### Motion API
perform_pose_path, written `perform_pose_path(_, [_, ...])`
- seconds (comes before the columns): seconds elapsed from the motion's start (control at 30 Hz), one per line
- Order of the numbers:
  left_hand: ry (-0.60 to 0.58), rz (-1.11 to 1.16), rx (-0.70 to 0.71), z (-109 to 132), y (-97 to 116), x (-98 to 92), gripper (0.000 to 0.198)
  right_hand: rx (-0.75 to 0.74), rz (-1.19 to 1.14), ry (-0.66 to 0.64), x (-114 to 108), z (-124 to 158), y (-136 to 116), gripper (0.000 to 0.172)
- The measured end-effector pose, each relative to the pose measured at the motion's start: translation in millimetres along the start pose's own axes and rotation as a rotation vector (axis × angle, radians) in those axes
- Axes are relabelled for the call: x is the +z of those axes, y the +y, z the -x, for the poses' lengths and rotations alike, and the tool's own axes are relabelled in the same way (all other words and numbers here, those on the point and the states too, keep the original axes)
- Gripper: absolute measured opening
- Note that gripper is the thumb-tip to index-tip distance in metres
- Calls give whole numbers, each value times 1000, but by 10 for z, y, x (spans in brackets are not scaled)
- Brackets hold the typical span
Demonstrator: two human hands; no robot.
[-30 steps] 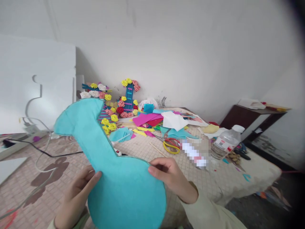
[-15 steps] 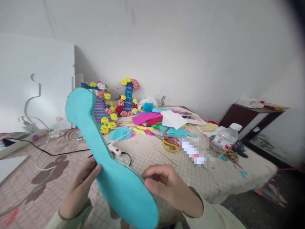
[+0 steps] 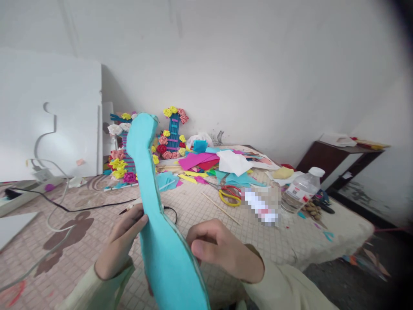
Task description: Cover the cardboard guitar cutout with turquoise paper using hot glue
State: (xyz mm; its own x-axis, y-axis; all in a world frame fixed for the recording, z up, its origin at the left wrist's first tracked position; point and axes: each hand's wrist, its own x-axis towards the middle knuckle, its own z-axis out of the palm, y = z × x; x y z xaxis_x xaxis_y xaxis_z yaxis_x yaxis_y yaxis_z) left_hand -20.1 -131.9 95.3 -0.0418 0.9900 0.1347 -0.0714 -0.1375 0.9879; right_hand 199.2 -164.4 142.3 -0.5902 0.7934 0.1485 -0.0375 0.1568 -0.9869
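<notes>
A long turquoise guitar-shaped piece [image 3: 167, 258] is held tilted above the table, its narrow neck and rounded head pointing up and away. My left hand [image 3: 124, 237] grips the left edge near the base of the neck, thumb on the front face. At the right edge of the wide body, my right hand [image 3: 222, 249] has its fingers curled, with thumb and index finger against the rim. The fingertips behind the piece are hidden. Behind its head stand flower-decorated pieces with yellow, pink and white paper roses [image 3: 119, 165].
Coloured paper scraps [image 3: 196, 160], scissors with red and yellow handles [image 3: 229, 196], a wooden stick [image 3: 221, 209] and a clear bottle [image 3: 301, 189] lie or stand on the table [image 3: 274, 247]. A power strip [image 3: 29, 191] with cables is at the left.
The turquoise piece has swung to the right and stands more upright, turned partly edge-on. My left hand moved right with it; my right hand shifted slightly left.
</notes>
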Motion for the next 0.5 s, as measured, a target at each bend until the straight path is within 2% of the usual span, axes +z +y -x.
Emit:
perform_pose_path(0.07, [-10, -2, 13, 1, -7, -8, 25, -14, -44, -37, -11, -26, 27, 46])
perform_pose_path(0.13, [-7, 5, 13, 3, -22, -18, 25, -37, -94, -11, -13, -52, 56, 50])
perform_pose_path(0.2, [22, 33, 6, 6, -31, -23, 25, -62, -148, 102, -19, -73, 82, 46])
perform_pose_path(0.33, [27, 85, 0, 20, 1, -5, 21, -108, -177, 370, -75, -83, 132, 26])
perform_pose_path(0.4, [20, 123, 10, 33, 38, 13, 19, -118, -179, 416, -114, -71, 170, 29])
perform_pose_path(0.5, [6, 189, -40, 38, 60, 29, 18, -120, -150, 401, -148, -60, 243, 39])
